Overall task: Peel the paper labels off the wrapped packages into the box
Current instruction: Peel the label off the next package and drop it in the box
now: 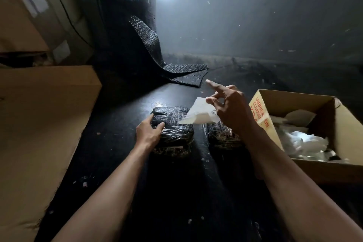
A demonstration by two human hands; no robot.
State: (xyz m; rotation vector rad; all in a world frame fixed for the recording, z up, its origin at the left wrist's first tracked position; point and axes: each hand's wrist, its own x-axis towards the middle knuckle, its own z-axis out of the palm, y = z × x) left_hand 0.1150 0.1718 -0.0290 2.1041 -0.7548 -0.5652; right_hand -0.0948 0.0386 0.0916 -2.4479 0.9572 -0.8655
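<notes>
A black package wrapped in clear film (174, 129) lies on the dark floor in front of me. My left hand (150, 130) presses on its left side, fingers over the top edge. My right hand (228, 108) hovers to the right of it and pinches a white paper label (200, 113), which is lifted off the wrap and curls down at its left end. A second wrapped package (223, 135) lies partly hidden under my right wrist. The open cardboard box (261, 112) stands at the right, holding crumpled white paper and film.
A large flat cardboard sheet (39, 124) lies along the left. A tall roll of black bubble wrap (137, 31) stands behind, its loose end spread on the floor. Stacked cartons (29, 19) sit at the far left. Small paper scraps dot the floor.
</notes>
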